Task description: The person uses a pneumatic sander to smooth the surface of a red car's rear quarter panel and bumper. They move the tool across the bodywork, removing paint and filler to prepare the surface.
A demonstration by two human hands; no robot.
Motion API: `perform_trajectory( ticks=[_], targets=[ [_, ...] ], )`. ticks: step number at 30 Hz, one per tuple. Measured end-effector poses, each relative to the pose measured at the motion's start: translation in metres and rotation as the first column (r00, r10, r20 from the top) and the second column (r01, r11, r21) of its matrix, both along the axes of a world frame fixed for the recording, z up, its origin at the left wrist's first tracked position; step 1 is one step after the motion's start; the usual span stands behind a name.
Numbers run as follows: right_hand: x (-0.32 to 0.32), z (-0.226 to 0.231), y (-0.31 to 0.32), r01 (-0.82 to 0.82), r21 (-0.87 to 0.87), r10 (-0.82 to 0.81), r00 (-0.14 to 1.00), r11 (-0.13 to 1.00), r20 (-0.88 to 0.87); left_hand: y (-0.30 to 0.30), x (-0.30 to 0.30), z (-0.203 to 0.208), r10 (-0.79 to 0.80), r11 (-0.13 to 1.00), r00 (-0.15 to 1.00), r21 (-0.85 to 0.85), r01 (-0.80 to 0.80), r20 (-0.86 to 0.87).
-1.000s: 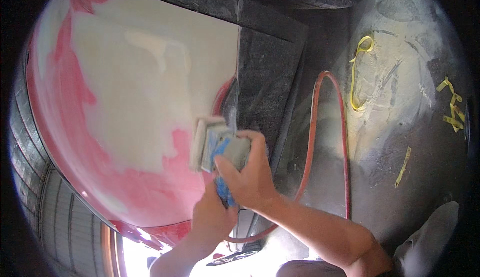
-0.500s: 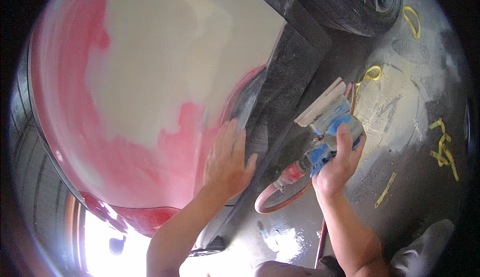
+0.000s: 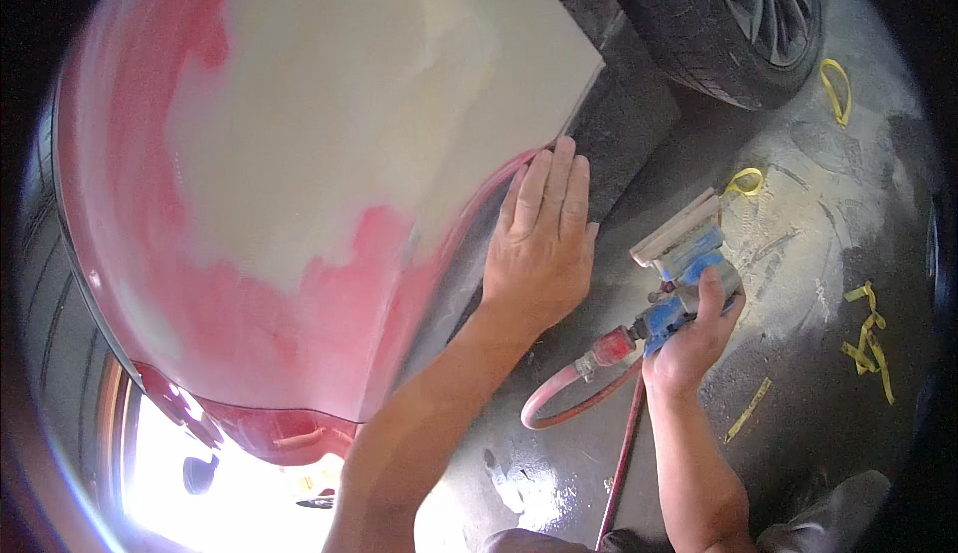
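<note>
A curved red car body panel (image 3: 319,343) fills the left side, with a broad beige sanded patch (image 3: 339,104) across its middle. My left hand (image 3: 539,239) is open, its fingers stretched out and lying close together along the panel's lower edge, over the dark trim (image 3: 459,274). My right hand (image 3: 691,341) grips a blue and grey air sander (image 3: 687,266), holding it off the panel above the floor. The sander's flat pad (image 3: 677,229) points up and to the left. A reddish hose (image 3: 549,393) loops from its red coupling (image 3: 611,346).
A black tyre with a spoked wheel (image 3: 763,14) stands at the upper right. Pale dust covers part of the dark floor (image 3: 798,224). Yellow tape strips (image 3: 866,343) and a tape loop (image 3: 836,92) lie on the right. Bright light enters at the lower left.
My left hand has slid up and to the right along the panel's lower edge. My right hand and the sander sit slightly lower and farther right; the whole view has shifted a little.
</note>
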State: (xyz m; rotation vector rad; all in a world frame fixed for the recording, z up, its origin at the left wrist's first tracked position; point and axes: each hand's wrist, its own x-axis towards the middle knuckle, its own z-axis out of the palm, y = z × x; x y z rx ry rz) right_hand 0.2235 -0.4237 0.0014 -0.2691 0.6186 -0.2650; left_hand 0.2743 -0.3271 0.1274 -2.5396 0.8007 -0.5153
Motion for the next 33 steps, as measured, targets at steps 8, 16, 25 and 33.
perform_trajectory(
  ticks=[8, 16, 25, 33],
  targets=[
    [0.003, -0.004, 0.011, -0.038, 0.022, 0.037, 0.998, 0.999, 0.046, 0.051, -0.058, -0.015, 0.344, 0.939, 0.929, -0.060, -0.339, 0.137],
    [0.002, -0.010, 0.013, -0.098, 0.008, 0.098, 0.995, 0.995, -0.035, 0.087, -0.108, -0.031, 0.461, 0.881, 0.864, 0.008, -0.472, 0.200],
    [0.006, -0.009, 0.012, -0.210, 0.245, 0.243, 0.964, 0.946, -0.111, 0.090, -0.120, 0.019, 0.368, 0.896, 0.928, 0.242, -0.372, 0.064],
    [0.010, -0.012, 0.008, -0.168, 0.208, 0.198, 0.971, 0.964, -0.135, 0.033, -0.074, 0.054, 0.390, 0.848, 0.913, 0.340, -0.406, 0.119]
  ],
)
